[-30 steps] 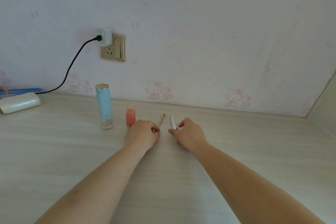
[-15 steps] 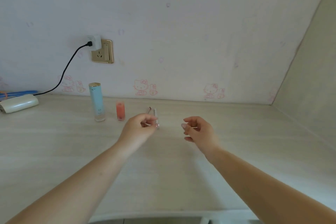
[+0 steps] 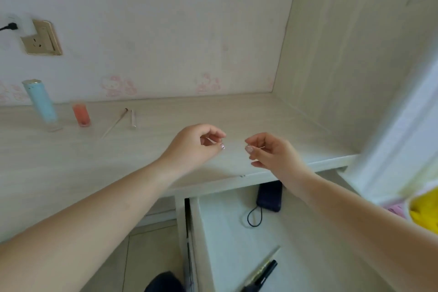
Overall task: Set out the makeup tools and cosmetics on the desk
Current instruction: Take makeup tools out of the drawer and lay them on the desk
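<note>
Four cosmetics are on the pale wooden desk (image 3: 71,163) near the wall. A light blue tube (image 3: 41,104) with a gold cap stands upright, and a small orange bottle (image 3: 81,115) stands to its right. A thin pencil (image 3: 113,123) and a short white stick (image 3: 133,118) lie flat beside them. My left hand (image 3: 194,147) and my right hand (image 3: 270,152) hover over the desk's front right part, fingers loosely curled, holding nothing. Both hands are well to the right of the items.
An open drawer (image 3: 203,232) under the desk edge holds a dark blue case (image 3: 270,197), a black loop band (image 3: 254,217) and a black pen (image 3: 263,275) next to a gold one. A wooden side panel (image 3: 343,54) closes the right. A wall socket (image 3: 42,39) is at the left.
Both hands let go of the pencil and the white stick and drew back to the right. The view swung right and down, bringing the open drawer into sight.
</note>
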Demonstrator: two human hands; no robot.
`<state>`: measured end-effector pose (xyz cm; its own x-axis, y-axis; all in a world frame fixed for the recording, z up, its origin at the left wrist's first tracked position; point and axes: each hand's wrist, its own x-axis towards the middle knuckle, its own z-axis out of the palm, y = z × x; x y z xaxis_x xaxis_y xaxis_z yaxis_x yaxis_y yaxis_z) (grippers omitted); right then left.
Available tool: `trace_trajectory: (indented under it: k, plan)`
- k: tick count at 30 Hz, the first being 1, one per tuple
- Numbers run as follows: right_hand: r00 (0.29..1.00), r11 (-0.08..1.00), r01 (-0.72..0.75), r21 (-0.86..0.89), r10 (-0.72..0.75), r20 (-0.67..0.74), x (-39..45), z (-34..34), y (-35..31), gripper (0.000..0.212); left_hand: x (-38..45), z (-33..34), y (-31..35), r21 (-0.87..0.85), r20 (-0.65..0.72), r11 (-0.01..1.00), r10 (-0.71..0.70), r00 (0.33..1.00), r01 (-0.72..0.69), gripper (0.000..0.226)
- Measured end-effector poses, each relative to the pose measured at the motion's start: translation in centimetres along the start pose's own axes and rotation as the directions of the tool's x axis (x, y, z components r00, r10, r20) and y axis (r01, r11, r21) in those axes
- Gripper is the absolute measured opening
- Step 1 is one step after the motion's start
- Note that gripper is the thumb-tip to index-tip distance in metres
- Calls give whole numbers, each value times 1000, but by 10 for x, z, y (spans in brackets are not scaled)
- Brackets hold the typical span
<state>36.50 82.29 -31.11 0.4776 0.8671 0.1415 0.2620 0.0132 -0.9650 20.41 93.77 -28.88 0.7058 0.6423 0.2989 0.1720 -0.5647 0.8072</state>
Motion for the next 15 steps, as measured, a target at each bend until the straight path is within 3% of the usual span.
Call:
trace_trajectory:
  k: [5,9,12,15]
  plan:
    - [995,968,-60,-243,78,65,-45,-45,36,15,-23,50,19,14,216,999,43,975,-47,17]
    - [936,748,25,-664,215,277,-84,-66,73,17,-42,102,5,72,379,997,-61,923,37,15]
    - [840,592,158,-790,339,422,-98,-63,87,26,-52,136,-13,256,542,958,-254,801,131,24]
    - [769,497,294,-817,384,511,-101,-54,104,31,-59,165,-34,505,625,860,-425,655,76,37]
